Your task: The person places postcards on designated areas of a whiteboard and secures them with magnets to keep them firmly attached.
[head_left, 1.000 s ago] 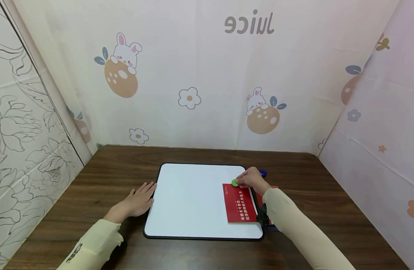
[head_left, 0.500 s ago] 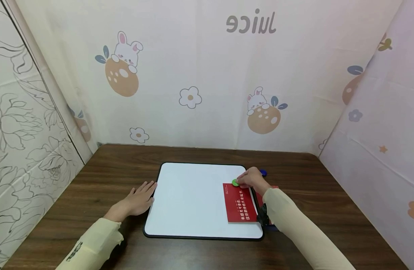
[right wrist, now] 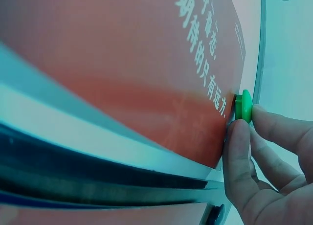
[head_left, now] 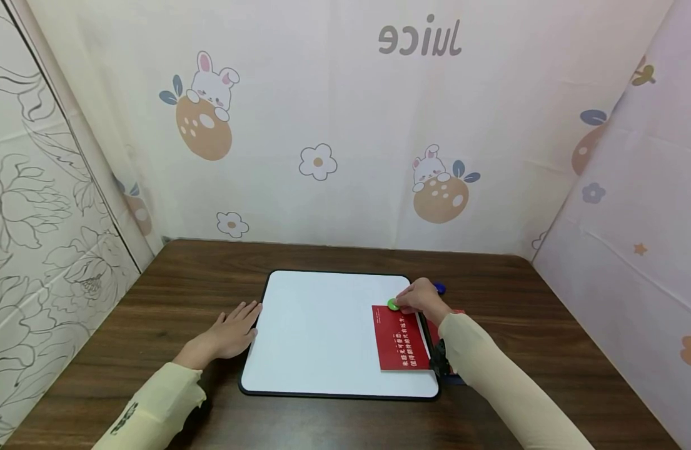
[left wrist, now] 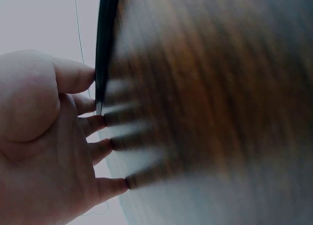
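Note:
A whiteboard with a black frame lies on the wooden table. On its right side is a red card with white printed characters. My right hand pinches a round green magnet at the card's top edge. In the right wrist view, thumb and fingertips hold the green magnet by its sides, right against the red card. At the board's left edge rests my left hand, fingers extended. The left wrist view shows the left hand with its thumb touching the black frame.
Right of the board, partly under my right forearm, lies another red item with something blue at its lower end. A blue object sits behind my right hand. Printed curtains stand behind and beside the wooden table.

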{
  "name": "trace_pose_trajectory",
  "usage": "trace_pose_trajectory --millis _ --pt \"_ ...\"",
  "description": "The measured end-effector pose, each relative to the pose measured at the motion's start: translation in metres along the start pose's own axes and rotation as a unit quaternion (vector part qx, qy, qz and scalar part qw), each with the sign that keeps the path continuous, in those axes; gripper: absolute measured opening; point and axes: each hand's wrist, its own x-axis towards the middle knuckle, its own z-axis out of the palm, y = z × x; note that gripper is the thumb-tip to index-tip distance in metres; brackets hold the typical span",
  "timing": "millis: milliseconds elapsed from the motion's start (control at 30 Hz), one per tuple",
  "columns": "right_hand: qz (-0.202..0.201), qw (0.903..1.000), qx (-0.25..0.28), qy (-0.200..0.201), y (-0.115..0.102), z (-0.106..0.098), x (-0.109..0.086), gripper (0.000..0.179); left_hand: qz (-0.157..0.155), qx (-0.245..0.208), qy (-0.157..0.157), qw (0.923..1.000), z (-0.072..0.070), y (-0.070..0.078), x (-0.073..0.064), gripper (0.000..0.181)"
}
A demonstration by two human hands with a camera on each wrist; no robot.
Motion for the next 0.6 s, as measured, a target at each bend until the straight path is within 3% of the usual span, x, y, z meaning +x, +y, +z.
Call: trace_pose_trajectory --millis 600 --pt "-0.032 0.9983 -0.046 -0.013 -0.0028 -0.0010 0.0021 0.017 -0.004 -0.001 -0.002 1.0000 -0.0008 0.0020 -0.0001 0.055"
